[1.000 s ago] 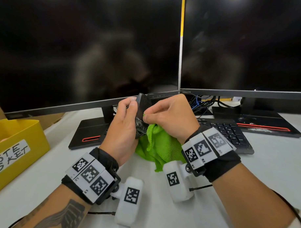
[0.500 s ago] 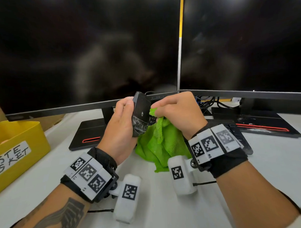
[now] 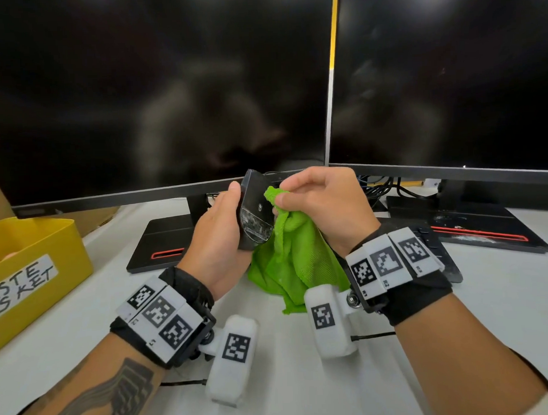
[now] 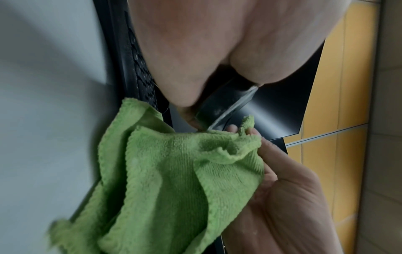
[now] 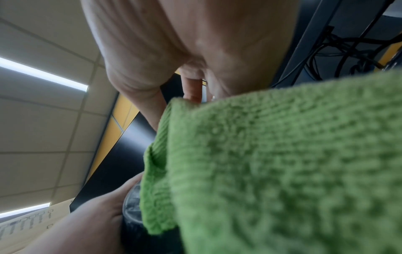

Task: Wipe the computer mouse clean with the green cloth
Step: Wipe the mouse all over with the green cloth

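Observation:
My left hand grips the black computer mouse and holds it on edge above the desk, underside turned to the right. My right hand pinches a bunch of the green cloth and presses it against the mouse's upper part. The cloth's free end hangs down to the desk. In the left wrist view the mouse sits under my palm, with the cloth and right hand's fingers below it. In the right wrist view the cloth fills most of the picture, and the mouse shows beside it.
Two dark monitors stand close behind my hands, their stands on the white desk. A black keyboard lies under my right wrist. A yellow waste basket sits at the left edge. Cables run behind the right monitor.
Both hands have lifted a little. My right hand has slid the cloth up along the mouse from its lower part to its upper part, and more of the underside now shows.

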A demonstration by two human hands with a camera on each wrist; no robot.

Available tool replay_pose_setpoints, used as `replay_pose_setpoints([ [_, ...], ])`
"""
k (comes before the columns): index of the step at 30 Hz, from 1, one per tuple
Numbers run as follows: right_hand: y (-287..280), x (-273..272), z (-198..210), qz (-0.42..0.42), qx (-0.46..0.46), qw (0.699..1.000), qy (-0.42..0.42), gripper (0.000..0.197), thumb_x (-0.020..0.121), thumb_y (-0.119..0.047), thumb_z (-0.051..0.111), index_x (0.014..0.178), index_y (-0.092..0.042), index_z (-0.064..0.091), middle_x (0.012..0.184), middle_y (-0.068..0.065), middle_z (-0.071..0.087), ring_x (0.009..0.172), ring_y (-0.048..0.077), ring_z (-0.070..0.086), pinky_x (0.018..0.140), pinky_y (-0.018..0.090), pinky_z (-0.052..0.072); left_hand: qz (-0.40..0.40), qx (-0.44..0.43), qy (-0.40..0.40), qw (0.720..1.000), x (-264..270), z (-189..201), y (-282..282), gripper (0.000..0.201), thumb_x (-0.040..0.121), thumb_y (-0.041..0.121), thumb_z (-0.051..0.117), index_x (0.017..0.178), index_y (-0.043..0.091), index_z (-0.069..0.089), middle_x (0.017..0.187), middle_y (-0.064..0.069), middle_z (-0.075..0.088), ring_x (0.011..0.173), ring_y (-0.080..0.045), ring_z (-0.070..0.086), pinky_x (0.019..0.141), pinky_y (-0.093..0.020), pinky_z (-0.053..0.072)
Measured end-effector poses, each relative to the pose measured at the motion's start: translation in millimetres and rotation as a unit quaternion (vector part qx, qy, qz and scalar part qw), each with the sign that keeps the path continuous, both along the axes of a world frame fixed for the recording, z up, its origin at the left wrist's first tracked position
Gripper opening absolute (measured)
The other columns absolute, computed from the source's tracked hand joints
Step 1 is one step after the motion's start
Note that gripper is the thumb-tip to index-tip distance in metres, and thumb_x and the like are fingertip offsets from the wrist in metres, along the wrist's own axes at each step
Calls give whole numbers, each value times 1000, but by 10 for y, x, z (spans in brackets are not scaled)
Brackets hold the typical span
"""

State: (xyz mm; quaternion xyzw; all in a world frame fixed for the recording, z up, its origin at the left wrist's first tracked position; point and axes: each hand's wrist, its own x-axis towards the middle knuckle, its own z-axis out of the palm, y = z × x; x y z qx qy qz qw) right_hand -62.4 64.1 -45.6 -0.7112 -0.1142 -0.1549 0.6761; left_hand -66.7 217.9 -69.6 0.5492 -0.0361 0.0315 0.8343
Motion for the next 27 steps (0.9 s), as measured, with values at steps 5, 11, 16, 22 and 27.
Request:
replay_pose_setpoints([
  [5,-7,49,-4,-47,10,998,-48,23,68,-6,89,73,-20,72,79,17,72,78,32,72,81,46,60,-31,-38,27,998,-17,1,-6,46,114,38,38,140,9,62,133,-16,73,124,-29,70,104,-44,55],
  [11,-106,127,-38,-138,-90,984,-63,22,74,-22,88,65,-23,68,69,-6,69,70,14,67,74,36,57,-22,-49,33,998,-48,26,6,44,113,39,42,139,9,62,116,-12,78,87,-19,78,70,-33,63],
  [16,-90,122,-56,-113,-169,979,23,21,61,-42,85,59,-24,76,60,-6,71,82,25,74,87,43,62,-30,-34,52,998,-55,28,3,49,113,44,38,141,10,61,122,-13,78,108,-27,77,92,-46,62],
  [22,-66,82,-57,-35,-215,975,47,18,60,-35,78,71,-22,83,70,-7,78,81,16,73,84,45,63,-38,-32,64,997,-83,50,10,49,112,47,37,137,12,62,118,-16,79,107,-35,78,88,-65,59],
  [27,-56,-21,-9,31,-271,961,38,41,70,-40,90,88,-5,80,74,11,73,67,15,63,74,37,54,-23,-51,64,996,-72,45,19,50,113,47,35,141,12,59,119,-16,79,104,-32,79,80,-51,65],
])
